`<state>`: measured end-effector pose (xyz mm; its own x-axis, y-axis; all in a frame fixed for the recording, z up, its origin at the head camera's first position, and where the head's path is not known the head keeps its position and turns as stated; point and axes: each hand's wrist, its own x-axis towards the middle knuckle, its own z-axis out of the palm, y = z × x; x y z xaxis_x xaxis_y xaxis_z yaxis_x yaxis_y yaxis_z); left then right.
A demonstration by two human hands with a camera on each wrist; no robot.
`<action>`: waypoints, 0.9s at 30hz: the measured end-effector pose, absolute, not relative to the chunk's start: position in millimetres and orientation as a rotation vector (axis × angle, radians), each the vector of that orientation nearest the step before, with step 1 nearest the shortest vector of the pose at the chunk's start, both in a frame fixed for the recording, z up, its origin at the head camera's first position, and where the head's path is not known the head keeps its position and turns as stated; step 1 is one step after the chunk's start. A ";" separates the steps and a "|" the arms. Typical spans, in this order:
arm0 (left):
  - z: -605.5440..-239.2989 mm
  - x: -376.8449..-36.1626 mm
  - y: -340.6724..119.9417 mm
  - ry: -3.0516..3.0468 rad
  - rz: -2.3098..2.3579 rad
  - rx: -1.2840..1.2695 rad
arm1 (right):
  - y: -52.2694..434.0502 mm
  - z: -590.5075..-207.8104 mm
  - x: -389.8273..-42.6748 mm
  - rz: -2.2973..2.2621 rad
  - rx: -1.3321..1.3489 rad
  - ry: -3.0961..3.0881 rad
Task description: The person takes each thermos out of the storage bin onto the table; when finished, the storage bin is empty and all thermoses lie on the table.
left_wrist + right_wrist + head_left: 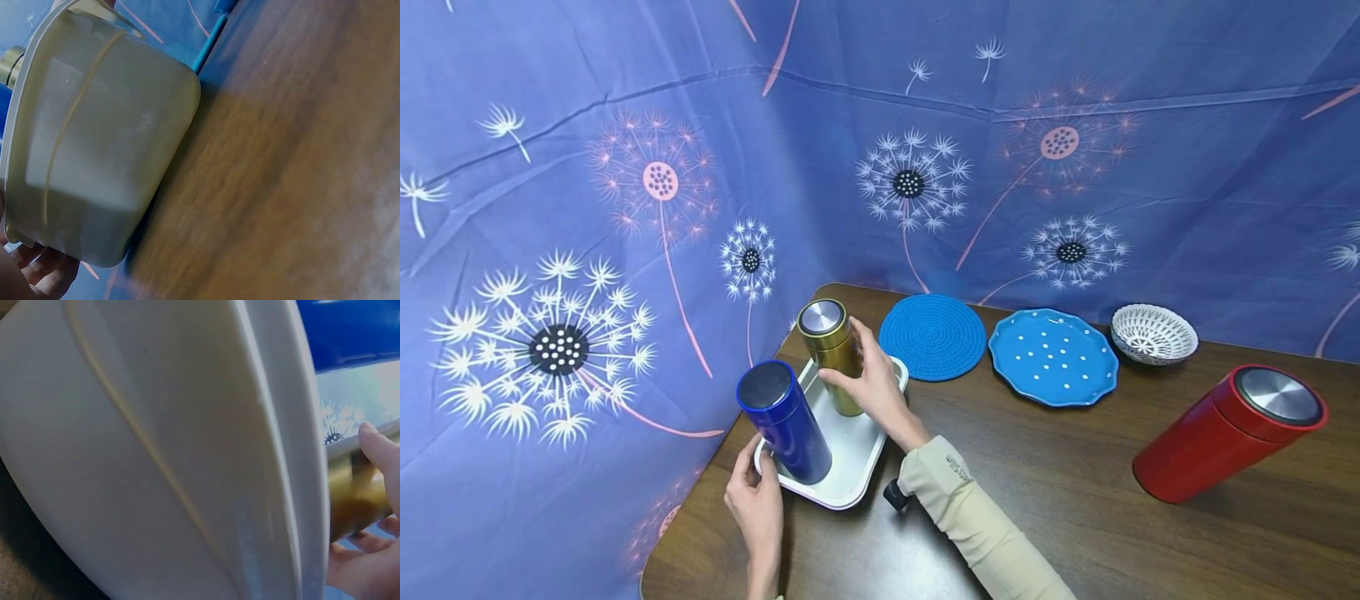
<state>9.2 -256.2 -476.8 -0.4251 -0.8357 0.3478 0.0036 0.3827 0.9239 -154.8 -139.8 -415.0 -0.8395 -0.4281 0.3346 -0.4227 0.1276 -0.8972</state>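
A white plastic tub (pixel 848 454) with a rounded rim stands at the left end of the table. In it are a blue thermos (pixel 786 429) with a dark lid top and, behind it, a gold thermos (pixel 833 343) with a silver lid top. My right hand (pixel 880 387) holds the gold thermos, thumb on the near side and fingers round the far right side. My left hand (pixel 756 500) grips the tub's near left end at the rim, beside the blue thermos. Fingers (pixel 53 269) curl under the rim in the left wrist view.
Along the back lie a round blue woven mat (pixel 932 337), a blue polka-dot plate (pixel 1052 357) and a white patterned bowl (pixel 1153 333). A red thermos (pixel 1225 433) stands on the right. Blue dandelion-print cloth (pixel 820 167) hangs behind and left of the wooden table (pixel 1037 483).
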 end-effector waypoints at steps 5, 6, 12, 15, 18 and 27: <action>-477.2 9.2 -255.5 -1.741 -1.162 0.730 | -139.3 -416.3 -154.6 -1.878 -0.915 2.411; -476.9 9.1 -255.3 -1.741 -1.164 0.729 | -139.2 -416.2 -154.5 -1.885 -0.914 2.411; -474.6 8.8 -253.5 -1.739 -1.168 0.737 | -137.1 -414.7 -153.7 -1.927 -0.876 2.412; -474.8 9.2 -252.6 -1.736 -1.173 0.742 | -135.2 -415.2 -152.9 -1.945 -0.863 2.410; -475.6 9.8 -251.9 -1.729 -1.178 0.749 | -133.7 -416.0 -152.2 -1.955 -0.862 2.410; -454.4 12.8 -241.9 -1.743 -1.138 0.732 | -131.5 -412.1 -151.5 -1.992 -0.844 2.430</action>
<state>12.8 -241.9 -454.4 -0.4185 -0.8327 0.3627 -0.0029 0.4005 0.9163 -151.5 -131.5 -412.1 -0.8597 -0.3178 0.4000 -0.4546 0.1186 -0.8827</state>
